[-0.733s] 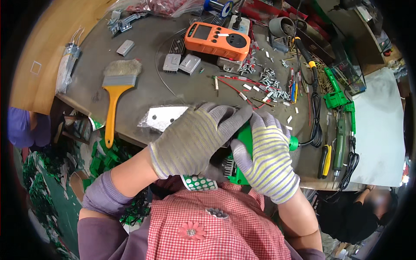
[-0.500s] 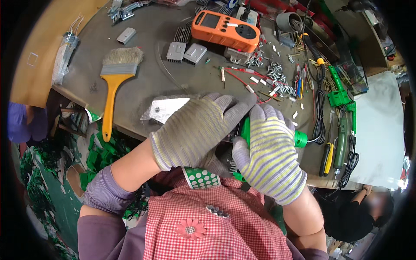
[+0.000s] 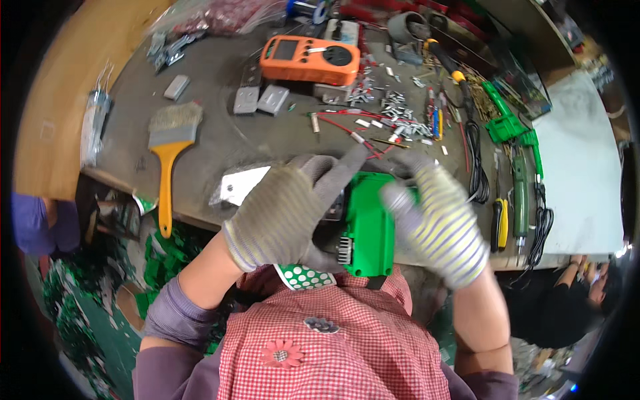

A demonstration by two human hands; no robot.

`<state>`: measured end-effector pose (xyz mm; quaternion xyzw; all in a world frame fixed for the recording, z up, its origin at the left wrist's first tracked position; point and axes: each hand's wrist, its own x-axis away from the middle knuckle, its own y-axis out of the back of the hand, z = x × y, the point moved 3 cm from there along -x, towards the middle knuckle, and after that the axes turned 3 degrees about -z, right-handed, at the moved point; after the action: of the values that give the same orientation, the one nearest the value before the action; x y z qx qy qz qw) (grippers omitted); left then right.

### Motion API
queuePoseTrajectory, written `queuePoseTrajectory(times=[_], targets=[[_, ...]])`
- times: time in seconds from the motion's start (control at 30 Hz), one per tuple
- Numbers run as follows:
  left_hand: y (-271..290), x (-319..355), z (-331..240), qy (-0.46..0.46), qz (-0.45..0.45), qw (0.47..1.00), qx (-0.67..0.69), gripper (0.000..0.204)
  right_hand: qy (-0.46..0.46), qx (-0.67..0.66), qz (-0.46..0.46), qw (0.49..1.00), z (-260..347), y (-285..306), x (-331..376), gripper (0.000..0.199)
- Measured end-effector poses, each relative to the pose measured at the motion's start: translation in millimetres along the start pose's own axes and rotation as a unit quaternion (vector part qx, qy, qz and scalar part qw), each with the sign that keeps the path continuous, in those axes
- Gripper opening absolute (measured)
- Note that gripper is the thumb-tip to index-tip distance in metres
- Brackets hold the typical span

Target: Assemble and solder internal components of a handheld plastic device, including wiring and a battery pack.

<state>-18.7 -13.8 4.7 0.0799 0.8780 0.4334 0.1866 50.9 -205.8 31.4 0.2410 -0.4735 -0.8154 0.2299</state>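
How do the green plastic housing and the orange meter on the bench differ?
The green housing is held in the left hand; the orange meter lies untouched. The housing's long side runs up the picture, while the meter's runs across it. The housing shows metal teeth; the meter has a screen and dial. Both are boxy.

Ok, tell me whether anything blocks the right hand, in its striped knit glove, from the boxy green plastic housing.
Nothing visible does: the right hand overlaps the right edge of the green plastic housing in this view, with no object showing between them. Blur hides whether they touch.
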Motion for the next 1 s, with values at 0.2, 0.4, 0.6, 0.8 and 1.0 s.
queuePoseTrajectory(times=[0.2, 0.4, 0.6, 0.8, 1.0], targets=[[-3.9, -3.8, -7.9, 0.031, 0.033, 0.996, -0.073, 0.139, 0.008, 0.06, 0.056, 0.997, -68.7, -6.7, -15.5, 0.043], [24.4, -8.3, -23.7, -0.036, 0.016, 0.999, -0.032, 0.133, -0.022, 0.027, -0.019, 0.999, -60.4, -11.0, -9.9, 0.038], [40.0, -40.4, -52.2, -0.149, -0.163, 0.968, -0.118, 0.084, 0.01, 0.001, -0.024, 1.0, -71.0, -20.1, -3.2, 0.029], [-15.4, -69.8, -52.4, -0.158, -0.134, 0.974, -0.088, 0.084, 0.015, -0.009, -0.03, 0.999, -70.1, -15.5, -7.1, 0.03], [-2.6, -58.4, -35.2, -0.155, -0.196, 0.968, 0.035, 0.088, -0.004, -0.033, -0.017, 0.999, -65.2, -11.1, -5.1, 0.04]])
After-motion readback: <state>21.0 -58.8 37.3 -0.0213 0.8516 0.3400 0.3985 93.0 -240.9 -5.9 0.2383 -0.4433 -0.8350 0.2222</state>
